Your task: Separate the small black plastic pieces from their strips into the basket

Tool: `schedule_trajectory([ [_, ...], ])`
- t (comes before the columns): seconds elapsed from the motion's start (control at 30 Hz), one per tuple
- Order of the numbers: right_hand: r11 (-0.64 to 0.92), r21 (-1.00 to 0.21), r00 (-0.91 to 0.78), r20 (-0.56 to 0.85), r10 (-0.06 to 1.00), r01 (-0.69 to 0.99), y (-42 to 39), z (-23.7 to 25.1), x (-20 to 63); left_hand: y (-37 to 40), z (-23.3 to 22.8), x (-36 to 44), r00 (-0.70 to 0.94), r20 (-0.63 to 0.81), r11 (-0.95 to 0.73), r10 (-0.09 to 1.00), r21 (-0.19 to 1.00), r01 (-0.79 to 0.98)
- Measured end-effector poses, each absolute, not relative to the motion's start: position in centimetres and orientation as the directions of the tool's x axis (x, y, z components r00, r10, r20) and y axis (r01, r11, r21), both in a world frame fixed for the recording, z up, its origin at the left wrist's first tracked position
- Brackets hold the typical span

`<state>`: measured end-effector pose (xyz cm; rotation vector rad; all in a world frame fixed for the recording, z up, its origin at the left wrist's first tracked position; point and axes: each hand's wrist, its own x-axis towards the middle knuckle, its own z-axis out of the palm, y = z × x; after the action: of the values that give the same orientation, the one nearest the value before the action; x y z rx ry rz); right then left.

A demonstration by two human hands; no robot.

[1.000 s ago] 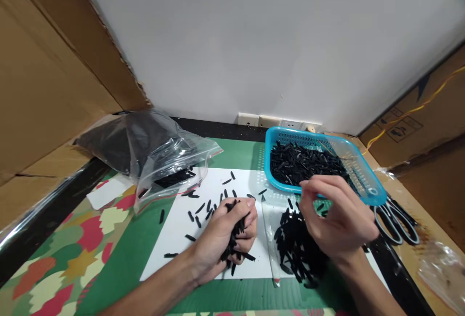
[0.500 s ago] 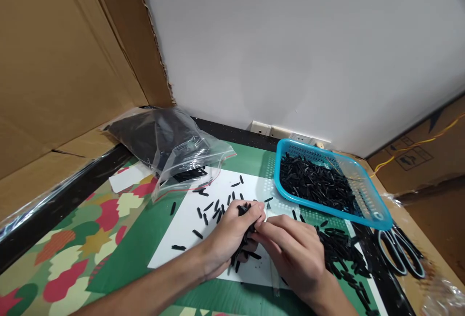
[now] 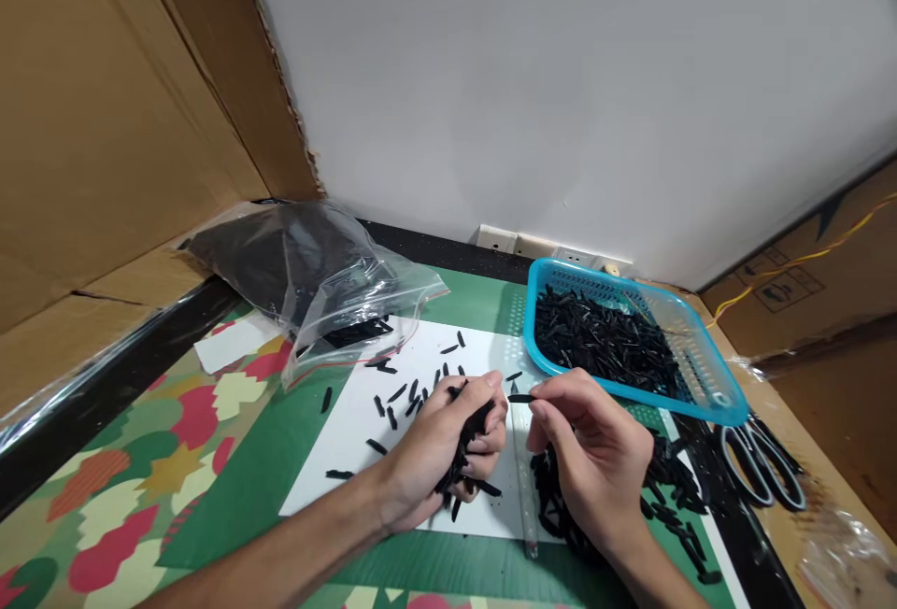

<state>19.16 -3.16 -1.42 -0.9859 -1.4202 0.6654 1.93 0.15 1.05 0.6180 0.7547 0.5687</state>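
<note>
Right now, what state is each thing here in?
Left hand: closed around black strips
Right hand: pinching one black strip
Clear plastic zip bag: open, partly filled
Blue perforated plastic basket: uncovered, partly filled
Grey-handled scissors: lying down, open or shut unclear
Rectangular white paper sheet: flat, strewn with loose strips

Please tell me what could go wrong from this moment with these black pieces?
The left hand clutches a thick bundle of black pieces, and some poke out below the fist, so a few might slip from its grip.
The right hand pinches a single piece near one end, so it could drop onto the white paper.
A loose pile lies partly hidden behind the right hand, so a careless sweep may scatter it.
</note>
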Motion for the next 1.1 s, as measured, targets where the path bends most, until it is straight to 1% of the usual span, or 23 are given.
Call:
schedule_trajectory([
  [0.1, 0.437, -0.889, 0.097, 0.451, 0.887, 0.135, -3.1, -1.5, 19.1, 0.0, 1.2, 1.9, 0.651, -0.386, 0.679, 0.653, 0.679, -0.279],
  [0.23, 0.413, -0.899, 0.090, 0.428, 0.899, 0.146, -3.1, -1.4, 18.7, -0.3, 1.3, 1.8, 0.675, -0.296, 0.643, 0.676, 0.684, -0.344],
  [0.33, 0.394, -0.909, 0.100, 0.408, 0.907, 0.136, -3.3, -1.4, 18.5, -0.4, 1.1, 1.7, 0.671, -0.284, 0.635, 0.685, 0.683, -0.359],
  [0.4, 0.351, -0.934, 0.109, 0.357, 0.928, 0.071, -3.5, -1.5, 18.4, -0.3, 1.0, 1.6, 0.671, -0.296, 0.645, 0.680, 0.677, -0.355],
  [0.47, 0.279, -0.960, 0.094, 0.275, 0.957, -0.037, -3.5, -1.7, 18.2, -0.3, 0.9, 1.6, 0.672, -0.311, 0.658, 0.672, 0.667, -0.349],
  [0.57, 0.181, -0.967, 0.058, 0.173, 0.983, -0.182, -3.5, -1.7, 17.9, -0.2, 0.8, 1.5, 0.662, -0.342, 0.673, 0.667, 0.658, -0.337],
  [0.7, 0.118, -0.953, 0.042, 0.111, 0.993, -0.280, -3.1, -1.4, 17.7, -0.2, 0.7, 1.5, 0.660, -0.333, 0.662, 0.674, 0.669, -0.338],
  [0.83, 0.113, -0.959, 0.042, 0.105, 0.994, -0.259, -3.0, -1.2, 17.7, -0.1, 0.6, 1.6, 0.663, -0.335, 0.664, 0.670, 0.669, -0.333],
  [1.1, 0.186, -0.970, 0.092, 0.173, 0.981, -0.156, -3.1, -1.2, 17.9, 0.0, 0.7, 1.6, 0.627, -0.410, 0.700, 0.663, 0.635, -0.326],
])
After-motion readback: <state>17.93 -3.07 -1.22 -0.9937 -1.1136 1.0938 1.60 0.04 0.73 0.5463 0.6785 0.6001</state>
